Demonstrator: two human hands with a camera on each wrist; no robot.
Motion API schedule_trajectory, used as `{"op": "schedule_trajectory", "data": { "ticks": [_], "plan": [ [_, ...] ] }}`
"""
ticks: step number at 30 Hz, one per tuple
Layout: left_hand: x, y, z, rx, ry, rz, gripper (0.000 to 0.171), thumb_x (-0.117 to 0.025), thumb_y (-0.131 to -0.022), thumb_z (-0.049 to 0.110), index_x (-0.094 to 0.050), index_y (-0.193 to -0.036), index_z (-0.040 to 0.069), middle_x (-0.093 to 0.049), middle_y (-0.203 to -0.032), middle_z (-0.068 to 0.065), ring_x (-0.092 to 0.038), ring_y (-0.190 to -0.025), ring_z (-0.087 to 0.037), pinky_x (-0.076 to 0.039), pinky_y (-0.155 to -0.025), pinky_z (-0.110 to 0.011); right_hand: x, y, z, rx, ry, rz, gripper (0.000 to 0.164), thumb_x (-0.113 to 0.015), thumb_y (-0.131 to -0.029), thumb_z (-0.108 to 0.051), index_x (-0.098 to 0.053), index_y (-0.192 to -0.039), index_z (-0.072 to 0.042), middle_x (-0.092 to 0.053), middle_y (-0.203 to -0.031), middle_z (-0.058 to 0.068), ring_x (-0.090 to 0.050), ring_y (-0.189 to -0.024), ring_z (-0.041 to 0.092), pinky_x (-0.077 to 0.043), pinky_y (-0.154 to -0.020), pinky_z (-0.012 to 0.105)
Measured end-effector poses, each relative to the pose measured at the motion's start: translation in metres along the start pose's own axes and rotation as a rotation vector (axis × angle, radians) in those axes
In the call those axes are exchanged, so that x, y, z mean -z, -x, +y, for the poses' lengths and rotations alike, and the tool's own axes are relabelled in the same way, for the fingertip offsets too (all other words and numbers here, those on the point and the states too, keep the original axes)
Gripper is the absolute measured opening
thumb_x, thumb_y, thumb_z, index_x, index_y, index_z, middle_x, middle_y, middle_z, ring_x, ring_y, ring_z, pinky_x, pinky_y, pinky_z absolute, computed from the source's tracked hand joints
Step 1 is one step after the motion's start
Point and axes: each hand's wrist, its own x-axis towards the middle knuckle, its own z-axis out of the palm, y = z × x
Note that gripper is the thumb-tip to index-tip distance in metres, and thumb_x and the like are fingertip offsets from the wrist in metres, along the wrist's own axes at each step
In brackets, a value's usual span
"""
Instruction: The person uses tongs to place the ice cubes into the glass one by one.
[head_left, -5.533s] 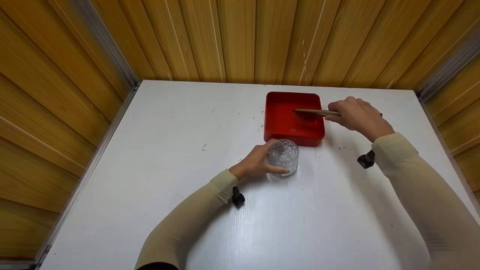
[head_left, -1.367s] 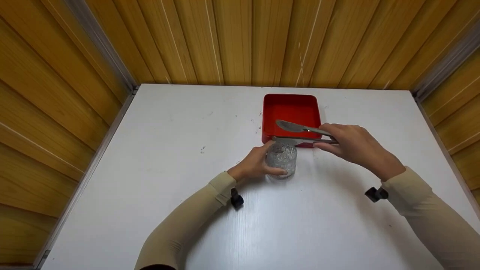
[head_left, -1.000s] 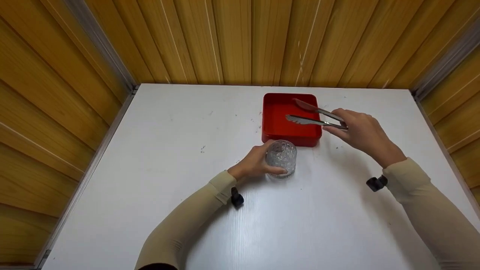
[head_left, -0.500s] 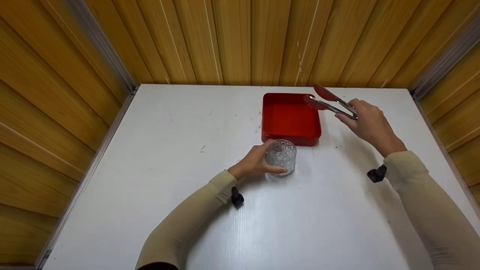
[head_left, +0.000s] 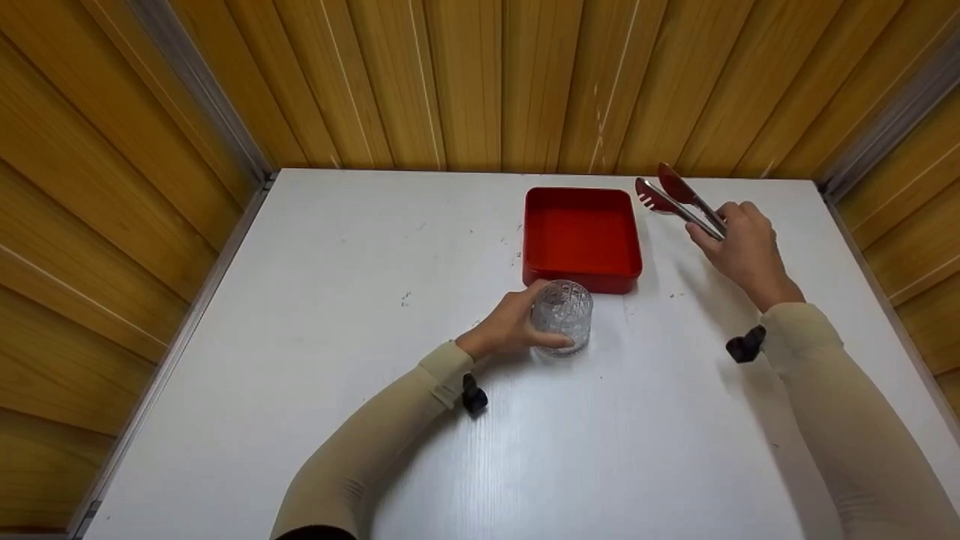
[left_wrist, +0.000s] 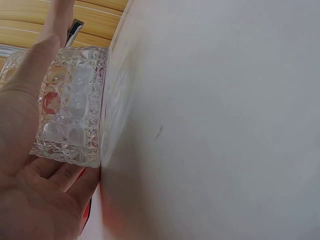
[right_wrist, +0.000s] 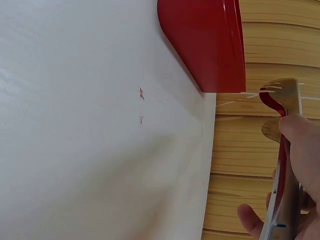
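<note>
In the head view my left hand [head_left: 512,324] grips a clear, patterned glass tumbler [head_left: 568,322] that stands upright on the white table. The left wrist view shows the thumb and fingers round the side of the tumbler [left_wrist: 70,107]; whether it has anything in it I cannot tell. My right hand [head_left: 750,251] holds metal serving tongs [head_left: 701,214], raised at the back right. Their two arms are spread, with nothing between the tips. Beside the tongs, to the left, stands a square red tray [head_left: 585,282], just behind the tumbler.
Under everything lies the white tabletop [head_left: 337,375], dotted with small dark marks. Yellow wood-look panels [head_left: 472,82] rise behind its far edge and on both sides. The red tray's inside floor shows bare red.
From over the tumbler, the right hand has carried the tongs back and right, across the red tray and past its right side. The left hand and tumbler stay in place.
</note>
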Motion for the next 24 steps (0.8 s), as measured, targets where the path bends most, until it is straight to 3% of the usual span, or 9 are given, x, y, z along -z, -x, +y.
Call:
{"op": "schedule_trajectory", "data": {
  "ticks": [8,24],
  "plan": [
    [0.0,0.0,0.001,-0.02,0.003,0.002,0.087,-0.093,-0.076,0.036,-0.047,-0.147,0.015,-0.066,-0.131,-0.003,-0.061,-0.116,-0.013,-0.048,-0.101,-0.026,-0.008,0.001,0.013,-0.025,-0.006,0.069,0.058,-0.065,-0.098,-0.041,-0.058,-0.104,0.017,-0.051,-0.094,0.027,-0.049,-0.084,0.041,-0.04,-0.07,0.051],
    [-0.002,-0.001,-0.001,0.003,0.01,-0.005,0.087,-0.092,-0.077,0.038,-0.046,-0.146,0.015,-0.066,-0.131,-0.004,-0.06,-0.118,-0.013,-0.048,-0.101,-0.026,-0.02,0.002,0.027,-0.199,-0.017,-0.062,0.06,-0.062,-0.1,-0.041,-0.054,-0.111,0.017,-0.048,-0.098,0.026,-0.047,-0.086,0.038,-0.04,-0.07,0.046]
  ]
}}
